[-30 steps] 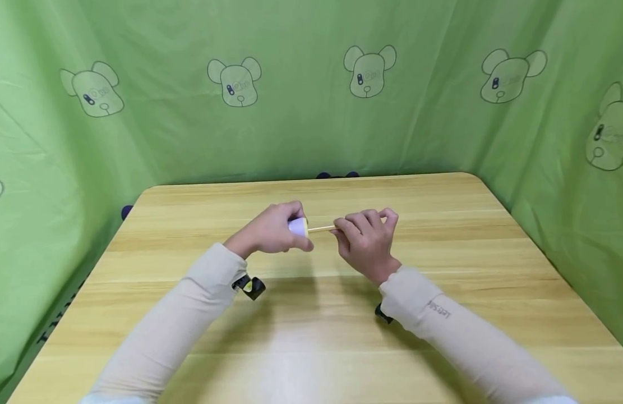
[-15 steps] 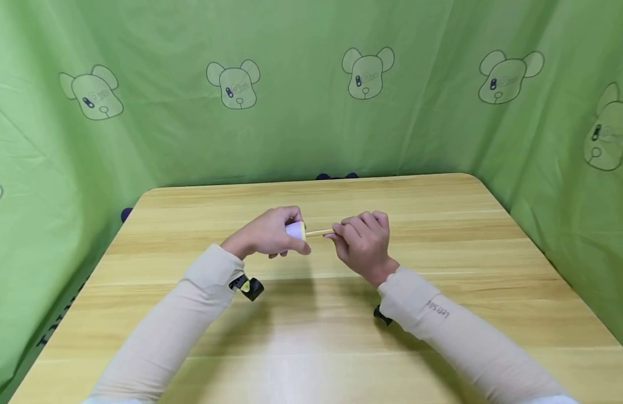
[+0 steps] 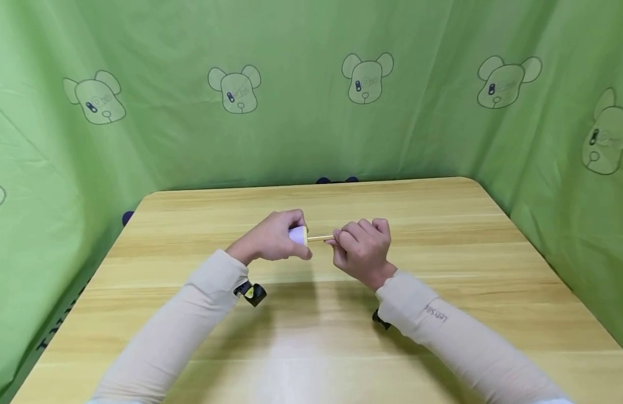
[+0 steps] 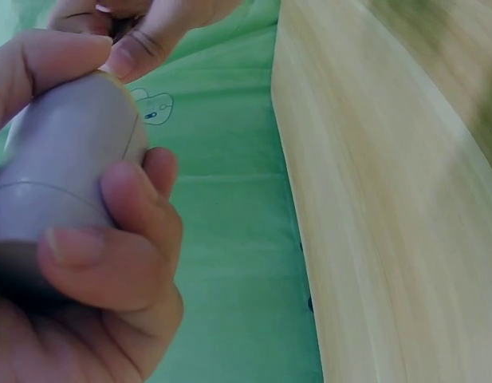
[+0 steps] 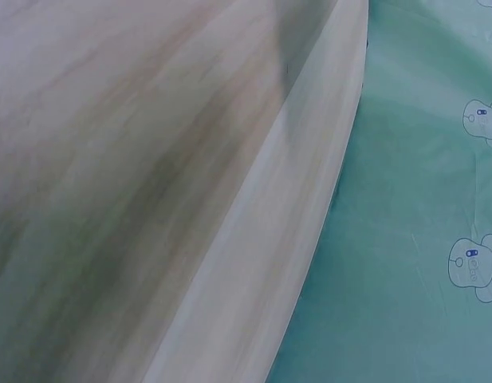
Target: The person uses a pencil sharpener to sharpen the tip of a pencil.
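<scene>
My left hand (image 3: 272,238) grips a lavender cylinder (image 3: 296,235) with a pale yellow rim at its right end. Seen from the left wrist, the cylinder (image 4: 66,148) is smooth, with a seam line and a dark lower end, and fingers curl round it. A thin yellow stick, like a pencil (image 3: 319,238), reaches from the rim to my right hand (image 3: 363,249), whose thumb and fingers pinch it. Whether its left tip is inside the rim cannot be told. Both hands are held above the table. The right wrist view shows neither hand nor stick.
A wood-grain table (image 3: 311,331) lies below the hands. Green curtains (image 3: 301,134) with printed bear heads surround its back and sides. A small black device (image 3: 253,293) is strapped at the left wrist, and another (image 3: 380,318) at the right.
Over the second, the right hand's outer fingers have curled in closer. Its pinch stays on the stick, and the cylinder stays in the left hand. The whole head view has shifted slightly downward.
</scene>
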Motion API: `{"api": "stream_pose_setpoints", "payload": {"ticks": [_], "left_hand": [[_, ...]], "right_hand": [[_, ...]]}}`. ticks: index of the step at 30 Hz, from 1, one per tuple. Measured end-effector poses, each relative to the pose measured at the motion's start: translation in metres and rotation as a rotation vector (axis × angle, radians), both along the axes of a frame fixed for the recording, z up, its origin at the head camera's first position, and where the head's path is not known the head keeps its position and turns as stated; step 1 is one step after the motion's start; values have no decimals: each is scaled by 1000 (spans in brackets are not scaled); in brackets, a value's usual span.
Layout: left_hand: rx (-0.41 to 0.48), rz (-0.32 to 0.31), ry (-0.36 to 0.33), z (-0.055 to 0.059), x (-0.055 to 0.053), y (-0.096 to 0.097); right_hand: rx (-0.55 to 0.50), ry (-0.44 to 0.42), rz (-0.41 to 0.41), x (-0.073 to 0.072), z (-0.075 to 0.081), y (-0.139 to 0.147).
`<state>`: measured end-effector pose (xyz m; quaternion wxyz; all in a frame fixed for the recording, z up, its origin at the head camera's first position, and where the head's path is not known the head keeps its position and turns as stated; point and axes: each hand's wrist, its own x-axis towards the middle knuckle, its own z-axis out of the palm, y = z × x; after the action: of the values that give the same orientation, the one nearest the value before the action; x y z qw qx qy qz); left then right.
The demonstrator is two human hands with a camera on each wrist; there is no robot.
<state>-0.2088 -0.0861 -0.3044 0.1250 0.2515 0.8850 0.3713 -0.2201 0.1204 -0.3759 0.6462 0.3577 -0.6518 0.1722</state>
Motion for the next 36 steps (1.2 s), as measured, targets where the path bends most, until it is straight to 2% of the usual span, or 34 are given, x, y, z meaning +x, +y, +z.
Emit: {"api": "stream_pose_setpoints", "payload": {"ticks": [3,8,12,15,21,24,26,31,36], "left_hand": [[-16,-2,59,-2,0,2],[-56,1,108,-2,2,4],[-85,5,164,-2,3,5],[-105,23,210,-5,4,6],[-166,58,338,-10,3,6],[-168,59,345,-11,2,6],[-154,62,313,-11,1,5],[-123,67,244,-10,-2,3],[-126,62,238,-7,-5,1]], "right_hand": [[3,-5,-3,0,-1,0],[32,-27,-10,-1,-2,2],[68,-113,-16,1,0,4],[122,-278,-8,4,5,6],[228,-757,5,9,18,9],[234,-885,-10,10,24,9],[222,-881,-5,9,25,9],[206,-756,35,7,20,11],[230,-732,91,4,17,14]]}}
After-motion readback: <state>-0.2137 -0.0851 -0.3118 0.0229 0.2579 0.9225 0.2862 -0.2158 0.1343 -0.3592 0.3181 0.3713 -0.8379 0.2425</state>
